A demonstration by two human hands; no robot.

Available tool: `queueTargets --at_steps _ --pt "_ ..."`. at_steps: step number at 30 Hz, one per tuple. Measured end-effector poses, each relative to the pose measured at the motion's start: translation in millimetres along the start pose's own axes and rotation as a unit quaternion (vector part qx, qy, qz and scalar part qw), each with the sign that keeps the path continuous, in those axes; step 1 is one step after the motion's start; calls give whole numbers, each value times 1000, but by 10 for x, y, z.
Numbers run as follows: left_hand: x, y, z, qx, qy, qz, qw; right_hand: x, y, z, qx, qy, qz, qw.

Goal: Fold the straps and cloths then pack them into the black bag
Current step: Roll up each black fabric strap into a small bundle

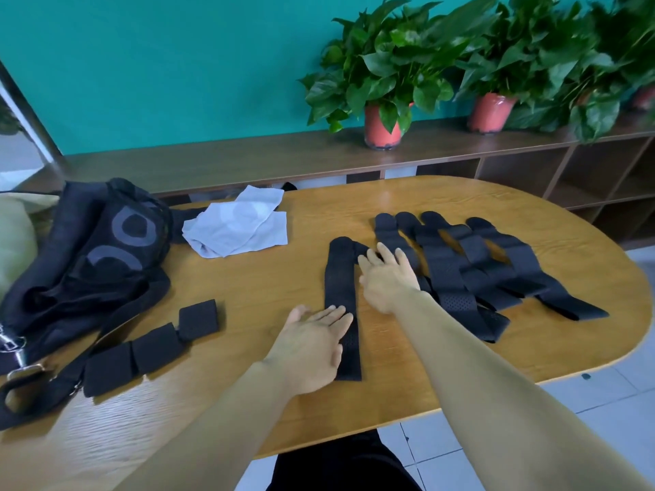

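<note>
Oval wooden table [269,285]: black mesh bag [106,242] slumped at far left. Heap of long black perforated straps [471,264] fanned out at right. Pale grey cloths [237,225] crumpled beside the bag. One black strap [340,288] lies lengthwise mid-table. Three folded black squares [152,343] sit near the bag. Left hand [308,345] flat, fingers straight on that strap, gripping nothing. Right hand [388,278] spread flat at the strap's top, against the heap, gripping nothing.

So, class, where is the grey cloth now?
In the head view, the grey cloth lies far left on the table, just right of the black bag.
</note>
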State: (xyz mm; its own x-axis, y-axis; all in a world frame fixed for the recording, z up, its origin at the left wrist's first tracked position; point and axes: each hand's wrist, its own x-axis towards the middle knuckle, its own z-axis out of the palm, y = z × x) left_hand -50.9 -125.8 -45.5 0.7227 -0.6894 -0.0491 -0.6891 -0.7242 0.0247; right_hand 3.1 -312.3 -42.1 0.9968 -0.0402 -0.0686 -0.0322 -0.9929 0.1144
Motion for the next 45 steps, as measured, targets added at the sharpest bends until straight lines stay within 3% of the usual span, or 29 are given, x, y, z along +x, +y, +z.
queueTargets --at_steps 3,12,16,19,21,26,36,45 --pt "-36 -27 22 16 -8 -10 1000 149 24 74 2 -54 29 998" --pt "-145 -109 40 20 1 -9 1000 262 118 98 25 -66 87 994" --pt "-217 -170 97 -26 86 13 996 72 57 59 79 13 61 995" --pt "-333 -161 106 -46 140 29 989 -255 -82 -29 119 92 -11 989" --pt "-377 -147 117 -47 151 33 987 -530 -173 -96 152 103 -72 980" --pt "-406 -153 181 -49 136 20 989 -799 -365 -65 109 19 -157 981" --pt "-435 -137 230 -67 161 8 985 2 -536 -85 58 -55 -75 994" --pt "-539 -103 303 -44 162 -32 985 41 -739 -96 47 -53 -87 994"
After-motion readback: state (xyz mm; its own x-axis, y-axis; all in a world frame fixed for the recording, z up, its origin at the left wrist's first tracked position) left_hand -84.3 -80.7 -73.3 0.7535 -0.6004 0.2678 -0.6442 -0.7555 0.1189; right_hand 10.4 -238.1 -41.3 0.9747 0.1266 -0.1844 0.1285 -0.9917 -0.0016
